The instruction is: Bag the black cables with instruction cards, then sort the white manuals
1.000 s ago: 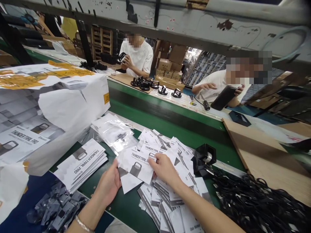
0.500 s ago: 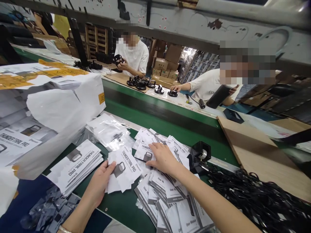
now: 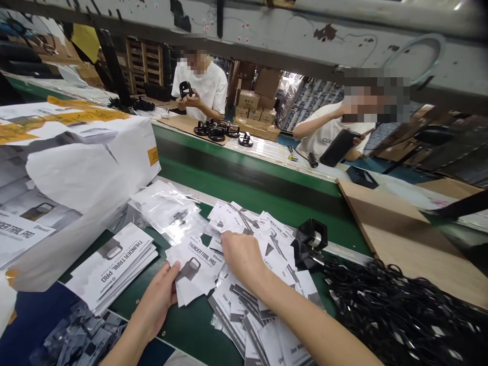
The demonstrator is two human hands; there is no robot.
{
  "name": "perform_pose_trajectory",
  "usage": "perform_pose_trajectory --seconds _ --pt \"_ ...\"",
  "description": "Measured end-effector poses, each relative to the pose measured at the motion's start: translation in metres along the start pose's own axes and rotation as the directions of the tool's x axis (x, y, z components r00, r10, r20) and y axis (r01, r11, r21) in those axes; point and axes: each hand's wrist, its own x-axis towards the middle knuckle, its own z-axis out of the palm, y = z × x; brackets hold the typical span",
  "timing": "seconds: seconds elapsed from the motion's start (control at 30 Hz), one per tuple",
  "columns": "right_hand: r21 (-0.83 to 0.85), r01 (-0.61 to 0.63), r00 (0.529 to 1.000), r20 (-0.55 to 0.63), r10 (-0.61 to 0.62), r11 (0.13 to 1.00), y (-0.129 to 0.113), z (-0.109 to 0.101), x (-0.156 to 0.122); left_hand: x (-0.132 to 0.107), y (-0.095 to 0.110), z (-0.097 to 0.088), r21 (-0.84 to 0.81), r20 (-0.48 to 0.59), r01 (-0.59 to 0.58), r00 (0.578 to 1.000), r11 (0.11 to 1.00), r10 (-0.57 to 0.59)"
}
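Note:
My left hand (image 3: 156, 300) holds a small bunch of white "Thunder Trail Pro" booklets (image 3: 196, 267) by their left edge, thumb on top. My right hand (image 3: 240, 256) rests palm down, fingers curled, on the loose spread of the same booklets (image 3: 267, 284), its fingertips at the top booklet of the held bunch. The fingertips are hidden under the hand. A neat stack of larger booklets (image 3: 114, 264) lies to the left of my left hand.
Clear plastic bags (image 3: 168, 208) lie behind the booklets. A black tape dispenser (image 3: 310, 241) and a heap of black cables (image 3: 400, 315) sit to the right. A big printed carton (image 3: 76, 168) stands left. Two people work across the green conveyor (image 3: 247, 178).
My right hand slid from the far part of the spread back toward the bunch in my left hand. The left hand and its booklets shifted a little right.

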Motion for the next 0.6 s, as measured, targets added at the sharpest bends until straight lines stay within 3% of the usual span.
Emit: perform_pose_trajectory --seconds 0.1,0.17,0.23,0.3,0.37,0.47,0.6 --pt "0.126 0.175 0.981 0.066 -0.184 0.977 -0.019 0.008 -0.008 0.000 -0.003 0.003 -0.034 0.013 -0.025 1.000 0.999 0.025" --pt "0.287 0.233 0.960 0.082 -0.266 0.929 -0.019 0.008 -0.009 0.001 -0.005 0.004 0.012 -0.014 -0.062 0.998 0.998 0.062" --pt "0.346 0.152 0.980 0.068 -0.186 0.926 -0.004 0.003 -0.003 0.003 -0.005 0.003 0.073 -0.046 -0.060 0.997 0.996 0.063" --pt "0.248 -0.009 0.999 0.036 0.000 0.969 0.022 -0.005 0.006 0.004 -0.003 0.000 0.109 -0.067 -0.029 0.997 0.994 0.036" --pt "0.149 -0.111 0.994 0.032 0.108 0.983 0.049 -0.012 0.016 0.004 -0.001 -0.005 0.120 -0.095 -0.005 0.995 0.993 0.017" --pt "0.101 -0.156 0.985 0.089 0.147 0.983 0.073 -0.012 0.025 0.002 0.001 -0.010 0.117 -0.101 0.011 0.995 0.993 0.001" --pt "0.130 -0.190 0.979 0.095 0.179 0.973 0.079 -0.007 0.030 0.001 -0.002 -0.012 0.106 -0.075 -0.005 0.997 0.994 0.013"
